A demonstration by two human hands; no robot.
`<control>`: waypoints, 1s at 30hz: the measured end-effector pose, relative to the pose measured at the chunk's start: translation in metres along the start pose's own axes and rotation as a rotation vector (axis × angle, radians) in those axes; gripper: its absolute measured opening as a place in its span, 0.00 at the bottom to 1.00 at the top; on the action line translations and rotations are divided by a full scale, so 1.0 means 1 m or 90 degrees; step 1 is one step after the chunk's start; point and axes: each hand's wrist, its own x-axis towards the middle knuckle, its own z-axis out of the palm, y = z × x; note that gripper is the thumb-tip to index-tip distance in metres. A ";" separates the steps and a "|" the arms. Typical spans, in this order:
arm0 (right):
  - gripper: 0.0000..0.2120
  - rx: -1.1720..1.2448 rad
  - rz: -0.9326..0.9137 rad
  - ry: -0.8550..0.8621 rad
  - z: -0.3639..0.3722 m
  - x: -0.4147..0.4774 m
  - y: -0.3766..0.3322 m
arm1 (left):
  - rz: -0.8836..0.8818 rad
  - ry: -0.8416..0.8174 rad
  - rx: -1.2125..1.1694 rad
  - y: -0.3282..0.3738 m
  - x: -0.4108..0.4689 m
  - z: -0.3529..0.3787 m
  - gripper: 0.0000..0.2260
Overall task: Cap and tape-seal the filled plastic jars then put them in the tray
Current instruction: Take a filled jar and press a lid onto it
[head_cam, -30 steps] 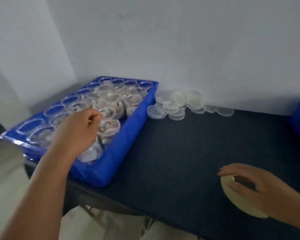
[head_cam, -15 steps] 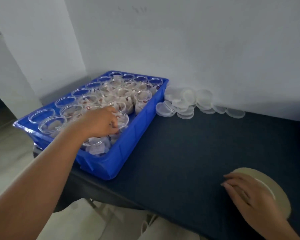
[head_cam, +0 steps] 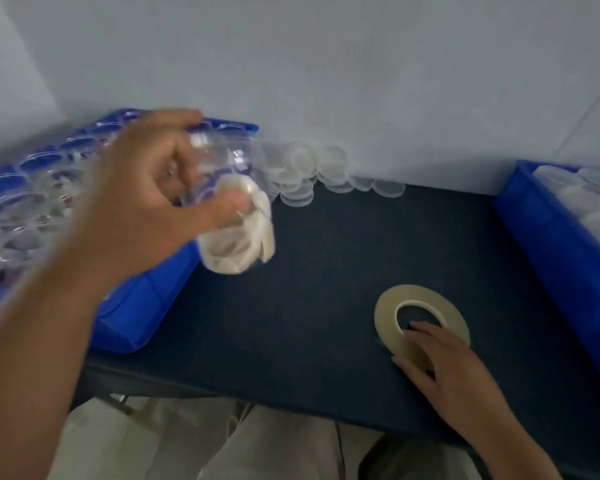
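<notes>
My left hand (head_cam: pixel 142 199) grips a clear plastic jar (head_cam: pixel 234 223) filled with white pieces and holds it in the air, above the right edge of the blue tray (head_cam: pixel 142 306) on the left. That tray holds several open jars (head_cam: pixel 28 202). A flat roll of pale tape (head_cam: pixel 388 320) lies on the dark table. My right hand (head_cam: pixel 440 368) rests on the roll's near side, fingers reaching into its centre hole. A heap of clear lids (head_cam: pixel 312 171) lies against the wall behind.
A second blue tray (head_cam: pixel 548 237) with capped jars stands at the right edge. The dark table top (head_cam: pixel 309 306) spreads between the two trays. A white wall bounds the back. My lap shows below the table's front edge.
My left hand has lifted a filled jar out of the left tray and carried it rightward. The view has swung right, bringing the right tray into sight. My right hand stays on the tape.
</notes>
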 end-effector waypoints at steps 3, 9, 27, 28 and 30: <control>0.32 -0.005 -0.008 0.027 0.005 -0.002 0.001 | -0.021 -0.094 -0.052 0.012 -0.044 0.075 0.19; 0.29 0.010 -0.040 0.067 0.006 -0.003 0.003 | 0.012 -0.164 -0.112 0.005 -0.112 0.157 0.18; 0.24 -0.048 0.072 -0.046 -0.045 0.349 0.013 | 0.029 -0.006 -0.212 -0.009 -0.112 0.199 0.20; 0.25 -0.065 0.081 -0.062 -0.044 0.359 0.015 | 0.021 -0.001 -0.211 -0.008 -0.114 0.201 0.20; 0.25 -0.071 0.097 -0.093 -0.043 0.367 0.018 | 0.020 -0.006 -0.216 -0.012 -0.118 0.206 0.18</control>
